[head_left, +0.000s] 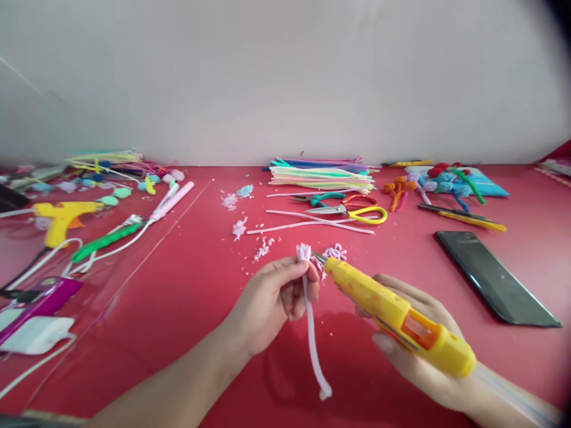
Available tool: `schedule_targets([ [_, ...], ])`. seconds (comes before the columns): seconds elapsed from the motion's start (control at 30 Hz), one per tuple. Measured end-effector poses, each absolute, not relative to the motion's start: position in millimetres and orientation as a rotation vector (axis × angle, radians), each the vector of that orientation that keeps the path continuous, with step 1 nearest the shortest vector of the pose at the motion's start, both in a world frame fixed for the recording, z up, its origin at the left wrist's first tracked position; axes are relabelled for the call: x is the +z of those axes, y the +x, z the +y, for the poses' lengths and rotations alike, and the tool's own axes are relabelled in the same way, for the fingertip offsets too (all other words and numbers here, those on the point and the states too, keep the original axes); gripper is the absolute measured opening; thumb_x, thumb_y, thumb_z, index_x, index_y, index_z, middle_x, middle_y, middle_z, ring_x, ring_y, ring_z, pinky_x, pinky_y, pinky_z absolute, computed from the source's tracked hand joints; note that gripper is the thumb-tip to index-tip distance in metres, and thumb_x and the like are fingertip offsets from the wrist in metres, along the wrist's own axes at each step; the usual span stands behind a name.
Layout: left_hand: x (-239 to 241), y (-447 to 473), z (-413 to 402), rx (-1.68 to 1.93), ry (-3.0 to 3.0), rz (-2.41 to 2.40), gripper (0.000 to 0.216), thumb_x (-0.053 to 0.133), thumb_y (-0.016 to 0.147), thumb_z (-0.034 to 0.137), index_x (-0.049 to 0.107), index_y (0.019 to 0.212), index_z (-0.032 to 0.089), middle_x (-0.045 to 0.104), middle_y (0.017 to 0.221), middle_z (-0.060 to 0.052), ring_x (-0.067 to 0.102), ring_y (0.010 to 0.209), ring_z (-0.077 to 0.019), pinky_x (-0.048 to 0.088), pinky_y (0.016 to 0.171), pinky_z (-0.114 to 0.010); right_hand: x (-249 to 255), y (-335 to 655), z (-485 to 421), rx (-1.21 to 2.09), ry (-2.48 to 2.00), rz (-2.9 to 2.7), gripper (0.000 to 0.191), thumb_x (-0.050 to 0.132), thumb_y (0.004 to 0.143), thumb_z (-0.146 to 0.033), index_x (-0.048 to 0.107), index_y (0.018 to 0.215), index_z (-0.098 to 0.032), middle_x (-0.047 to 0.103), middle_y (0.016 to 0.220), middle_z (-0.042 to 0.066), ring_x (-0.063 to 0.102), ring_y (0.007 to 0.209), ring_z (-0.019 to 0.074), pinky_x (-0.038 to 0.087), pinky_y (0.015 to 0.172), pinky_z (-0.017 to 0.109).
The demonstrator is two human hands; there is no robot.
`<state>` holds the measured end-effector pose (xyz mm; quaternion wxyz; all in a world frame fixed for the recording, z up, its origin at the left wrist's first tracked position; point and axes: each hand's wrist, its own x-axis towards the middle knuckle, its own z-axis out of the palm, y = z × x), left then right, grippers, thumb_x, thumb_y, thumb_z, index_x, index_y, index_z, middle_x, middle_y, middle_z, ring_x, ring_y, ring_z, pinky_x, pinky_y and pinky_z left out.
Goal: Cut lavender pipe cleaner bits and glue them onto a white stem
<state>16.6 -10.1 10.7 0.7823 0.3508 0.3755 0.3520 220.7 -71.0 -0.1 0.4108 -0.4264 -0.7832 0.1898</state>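
Note:
Between thumb and fingers, my left hand (285, 285) pinches a pale pink pipe cleaner (313, 339) topped by a small tufted bundle, its long stem hanging down. My right hand (423, 356) is wrapped round a yellow glue gun (379, 297). The metal nozzle points left, close beside the tufted top; whether they touch I cannot tell. Behind the nozzle lies a heap of short pink pieces (335, 252). Farther back are scissors (375, 215) with yellow and red handles and teal-handled pliers (328, 198), near loose pink pipe cleaners (289, 226).
A stack of coloured pipe cleaners (321, 177) lies by the wall. At right are a dark phone (495, 276), a yellow-and-black cutter (464, 217) and twisted pipe-cleaner shapes (450, 178). Another yellow glue gun (62, 217), a pink-handled tool (172, 201) and white cables occupy the left.

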Motion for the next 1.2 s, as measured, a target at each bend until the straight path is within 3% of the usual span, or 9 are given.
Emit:
schedule_targets([
  [0.2, 5.9, 17.5, -10.9, 0.769, 0.706, 0.791, 0.023, 0.051, 0.084, 0.023, 0.064, 0.070, 0.011, 0.063, 0.058, -0.004, 0.046, 0.038, -0.0038, 0.031, 0.037, -0.014, 5.0, 222.3, -71.4, 0.472, -1.056, -2.009, 0.013, 0.049, 0.086, -0.034, 0.056, 0.089, -0.024, 0.059, 0.064, 0.003, 0.059, 0.056, 0.0181, 0.048, 0.049, 0.027],
  [0.6, 7.6, 18.7, -13.3, 0.743, 0.659, 0.711, 0.024, 0.048, 0.086, 0.021, 0.064, 0.071, 0.012, 0.062, 0.058, -0.003, 0.047, 0.040, -0.0036, 0.034, 0.040, -0.013, 5.3, 221.0, -71.4, 0.500, -1.071, -1.998, 0.021, 0.046, 0.087, -0.036, 0.052, 0.073, -0.022, 0.054, 0.060, 0.002, 0.054, 0.053, 0.0151, 0.045, 0.049, 0.025],
  [1.2, 10.4, 18.9, -13.3, 0.727, 0.651, 0.708, 0.025, 0.046, 0.087, 0.020, 0.062, 0.071, 0.010, 0.060, 0.056, -0.003, 0.045, 0.039, -0.0035, 0.032, 0.040, -0.014, 5.1, 220.2, -70.2, 0.652, -1.138, -1.994, 0.021, 0.049, 0.084, -0.032, 0.044, 0.068, -0.020, 0.047, 0.055, -0.003, 0.045, 0.046, 0.0096, 0.036, 0.044, 0.023],
])
